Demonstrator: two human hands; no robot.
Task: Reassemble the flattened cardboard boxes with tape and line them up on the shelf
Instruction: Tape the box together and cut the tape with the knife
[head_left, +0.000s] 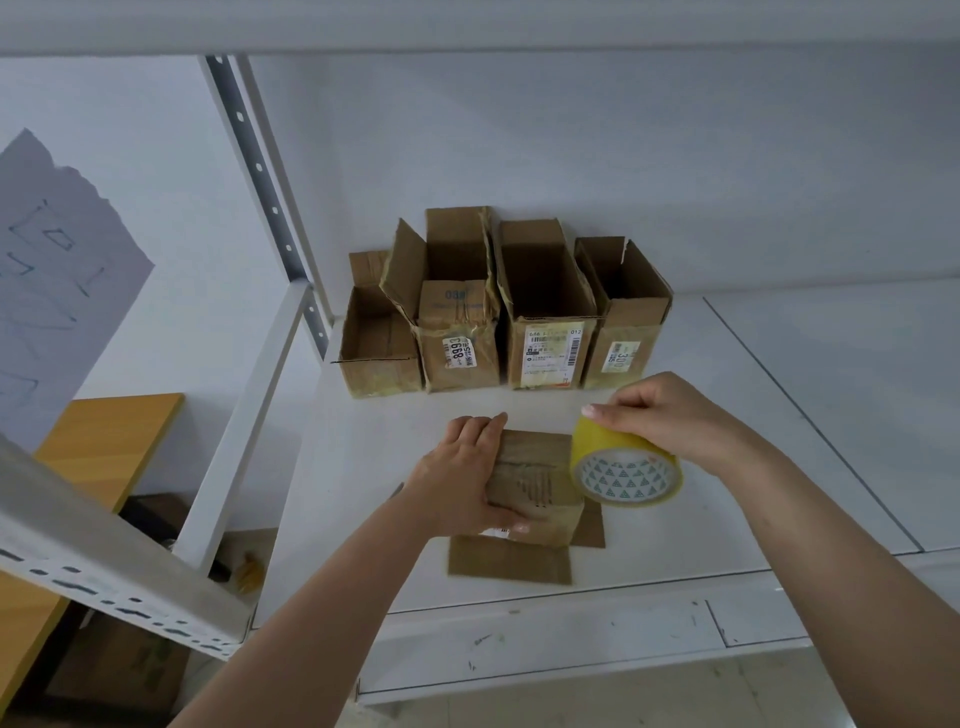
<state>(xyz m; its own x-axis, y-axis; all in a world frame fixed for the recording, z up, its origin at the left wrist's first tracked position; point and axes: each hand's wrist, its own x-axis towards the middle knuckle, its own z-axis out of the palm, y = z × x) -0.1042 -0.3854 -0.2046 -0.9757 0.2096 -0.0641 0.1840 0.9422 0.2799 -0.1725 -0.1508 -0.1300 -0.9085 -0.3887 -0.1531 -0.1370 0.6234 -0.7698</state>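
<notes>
A small cardboard box (540, 483) lies on the white shelf (727, 467), flaps spread beneath it toward me. My left hand (462, 478) grips its left side, fingers over the top edge and thumb on the near face. My right hand (665, 415) holds a yellow tape roll (626, 467) against the box's right end, fingers curled over the roll's top. Several assembled open boxes (540, 312) stand in a row at the back of the shelf against the wall.
A white perforated shelf upright (260, 171) rises at the left, with a slanted beam (104, 561) in the near left. A wooden board (104, 452) and dark clutter lie below left. A sheet with blue scribbles (57, 270) hangs on the wall.
</notes>
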